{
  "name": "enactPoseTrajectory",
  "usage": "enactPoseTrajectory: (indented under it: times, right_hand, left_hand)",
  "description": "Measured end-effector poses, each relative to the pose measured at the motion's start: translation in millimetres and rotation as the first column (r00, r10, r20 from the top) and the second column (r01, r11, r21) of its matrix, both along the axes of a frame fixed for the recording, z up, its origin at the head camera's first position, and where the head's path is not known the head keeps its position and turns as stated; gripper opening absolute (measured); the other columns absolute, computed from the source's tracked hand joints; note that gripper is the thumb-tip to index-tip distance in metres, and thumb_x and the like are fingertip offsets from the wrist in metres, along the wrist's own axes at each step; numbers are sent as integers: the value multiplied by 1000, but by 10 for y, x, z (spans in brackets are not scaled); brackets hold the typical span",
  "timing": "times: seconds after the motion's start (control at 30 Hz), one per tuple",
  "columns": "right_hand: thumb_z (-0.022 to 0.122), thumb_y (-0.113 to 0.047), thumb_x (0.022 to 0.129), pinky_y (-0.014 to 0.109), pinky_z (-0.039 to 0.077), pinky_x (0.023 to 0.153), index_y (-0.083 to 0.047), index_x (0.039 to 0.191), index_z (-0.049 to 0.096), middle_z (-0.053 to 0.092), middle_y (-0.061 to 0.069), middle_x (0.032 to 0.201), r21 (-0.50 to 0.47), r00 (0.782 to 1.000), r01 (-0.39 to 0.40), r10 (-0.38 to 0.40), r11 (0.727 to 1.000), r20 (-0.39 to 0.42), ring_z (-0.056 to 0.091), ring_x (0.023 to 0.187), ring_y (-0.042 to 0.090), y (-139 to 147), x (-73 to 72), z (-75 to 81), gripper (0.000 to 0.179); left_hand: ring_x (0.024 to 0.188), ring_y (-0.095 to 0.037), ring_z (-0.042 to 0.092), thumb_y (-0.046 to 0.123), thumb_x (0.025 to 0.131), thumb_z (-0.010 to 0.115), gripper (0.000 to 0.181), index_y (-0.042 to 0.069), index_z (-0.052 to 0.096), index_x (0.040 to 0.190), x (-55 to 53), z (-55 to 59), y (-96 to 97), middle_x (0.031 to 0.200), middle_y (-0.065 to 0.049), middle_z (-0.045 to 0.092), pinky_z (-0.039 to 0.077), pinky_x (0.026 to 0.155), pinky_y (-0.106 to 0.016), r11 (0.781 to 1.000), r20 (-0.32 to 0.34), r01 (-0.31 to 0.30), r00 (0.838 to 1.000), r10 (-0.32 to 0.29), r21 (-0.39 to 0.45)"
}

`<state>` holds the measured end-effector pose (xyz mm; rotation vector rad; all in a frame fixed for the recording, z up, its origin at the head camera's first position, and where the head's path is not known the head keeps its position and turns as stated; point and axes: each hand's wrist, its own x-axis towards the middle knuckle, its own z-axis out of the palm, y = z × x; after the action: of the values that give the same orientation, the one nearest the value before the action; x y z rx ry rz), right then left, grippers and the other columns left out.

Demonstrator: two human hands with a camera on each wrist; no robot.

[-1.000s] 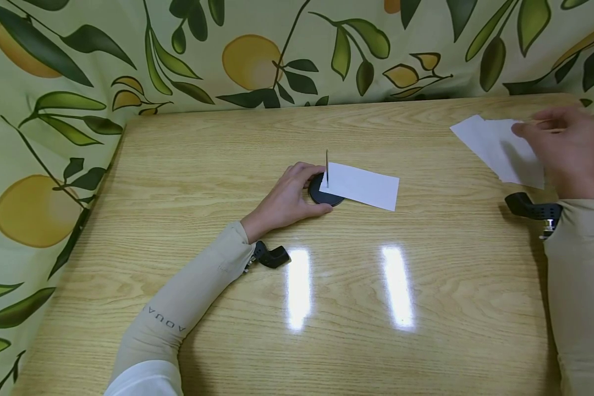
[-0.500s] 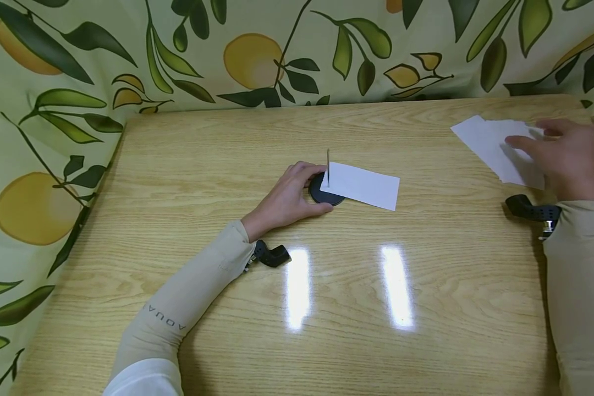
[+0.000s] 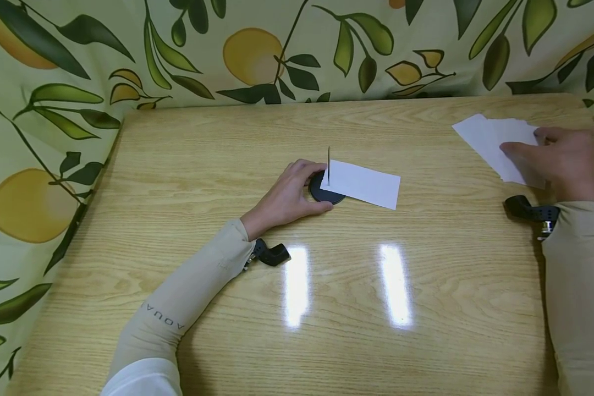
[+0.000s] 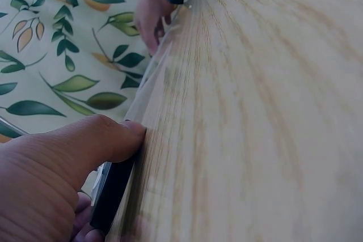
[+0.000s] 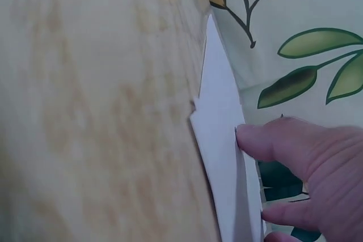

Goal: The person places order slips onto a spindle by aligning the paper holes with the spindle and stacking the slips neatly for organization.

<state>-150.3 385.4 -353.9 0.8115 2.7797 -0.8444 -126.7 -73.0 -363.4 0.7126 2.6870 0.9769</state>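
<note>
My left hand [image 3: 289, 192] grips the round black base [image 3: 326, 193] of a bill spike at mid-table, thumb on the near side and fingers on the far side. Its thin metal spike [image 3: 329, 165] stands upright through one end of a white paper slip [image 3: 363, 184]. In the left wrist view the thumb [image 4: 108, 137] lies against the black rim. At the far right, my right hand [image 3: 569, 159] touches a fanned pile of white paper slips [image 3: 500, 146], thumb and forefinger apart. The right wrist view has the thumb tip [image 5: 249, 140] over the edge of the slips [image 5: 221, 100].
The wooden table [image 3: 218, 143] has two bright light reflections in front of the spike. A leaf-and-fruit patterned cloth [image 3: 178, 49] hangs behind the table and along its left side. Black camera mounts [image 3: 272, 254] sit at both wrists.
My right hand has come down and slightly left onto the paper slips, from hovering above them. The left hand and the bill spike have stayed in place.
</note>
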Motion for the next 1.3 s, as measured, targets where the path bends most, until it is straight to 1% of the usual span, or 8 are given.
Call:
enactPoseTrajectory:
  times: [0.07,0.13,0.37,0.5,0.73,0.87,0.97,1.3]
  right_hand:
    - [54,-53,89,67,15,116,-4,152,20,3,25,163,-1,1000,1,-1,1000,-3,1,146,49,5,16,-6,86]
    - [54,-53,89,68,14,115,-4,151,22,4,25,163,-2,1000,-2,2,1000,-7,0,146,50,13,24,-16,85]
    - [52,-60,88,68,14,116,-7,152,19,-8,28,161,-21,999,14,-13,1000,38,-5,146,50,6,14,-9,90]
    - [52,-59,89,70,12,115,-7,151,19,-10,29,160,-26,999,18,-17,999,42,-6,146,52,-17,27,12,87]
    - [48,-59,90,67,16,115,-7,151,21,-7,30,160,11,999,18,-18,1000,48,0,147,49,-45,14,26,84]
    - [48,-63,89,64,18,117,-10,151,20,-9,29,160,2,997,29,-30,1000,73,0,147,47,-42,-14,25,87]
    - [47,-64,89,64,18,117,-10,151,21,-7,29,160,5,997,34,-34,999,73,1,148,47,-40,-5,23,86]
    - [48,-61,91,64,22,113,-6,148,31,9,27,161,28,999,-2,1,1000,39,12,147,47,-60,17,21,81]
  left_hand:
    - [123,-20,47,42,78,79,78,14,46,144,0,1,0,138,-6,50,41,107,-38,1000,-3,2,1000,-2,-3]
    - [124,-20,47,42,78,79,78,14,47,144,1,3,0,138,-6,50,40,107,-38,1000,-4,4,1000,-4,-3]
    - [124,-20,46,42,78,78,78,14,47,144,0,-4,5,137,-6,50,41,107,-38,1000,-14,10,1000,-10,-3]
    - [125,-20,46,42,79,78,78,14,47,144,-2,-2,8,138,-6,50,40,108,-37,1000,-12,9,1000,-10,-7]
    - [123,-20,46,42,78,79,78,15,47,144,9,18,-3,138,-6,50,41,106,-37,1000,0,2,1000,-2,-10]
    - [123,-20,46,42,78,78,78,15,46,144,10,19,-1,138,-6,49,41,106,-38,1000,2,1,1000,-1,-9]
    - [124,-20,46,42,78,78,78,15,46,144,9,20,1,138,-6,50,41,107,-38,1000,1,2,1000,-2,-10]
    - [125,-20,45,42,79,78,78,15,46,144,12,12,1,138,-5,50,40,109,-39,1000,1,2,1000,-2,-13]
